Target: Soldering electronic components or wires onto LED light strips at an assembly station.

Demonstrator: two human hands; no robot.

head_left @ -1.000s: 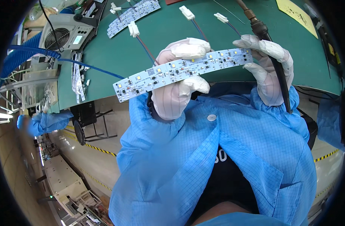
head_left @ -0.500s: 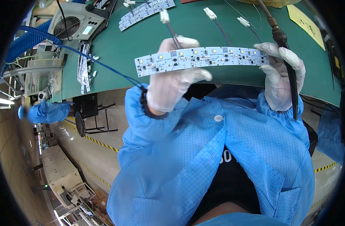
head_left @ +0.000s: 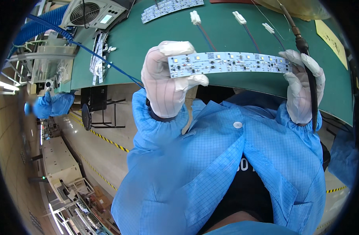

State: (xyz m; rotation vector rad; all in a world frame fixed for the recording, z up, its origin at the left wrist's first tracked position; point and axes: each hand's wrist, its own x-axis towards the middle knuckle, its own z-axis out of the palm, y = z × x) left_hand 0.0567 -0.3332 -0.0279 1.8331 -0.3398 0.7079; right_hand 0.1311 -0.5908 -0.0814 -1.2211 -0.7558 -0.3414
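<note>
A long, slightly curved white circuit strip (head_left: 230,62) with small components and light chips is held level in front of me, over the edge of a green work mat (head_left: 226,33). My left hand (head_left: 167,80), in a white glove, pinches the strip's left end between thumb and fingers. My right hand (head_left: 303,86), also gloved, supports the right end and also grips a soldering iron (head_left: 305,51) whose black cable runs down along the wrist. Both blue sleeves come up from below.
On the mat lie three wires with white connectors (head_left: 238,19) and another white strip (head_left: 171,8) at the back. A grey fan unit (head_left: 93,13), a blue hose (head_left: 34,27) and a yellow sheet (head_left: 331,37) border the bench. A person in blue (head_left: 50,105) works far left.
Both hands have raised the strip and levelled it from a tilt to nearly horizontal, bringing it closer to the camera. The grip on each end is unchanged.
</note>
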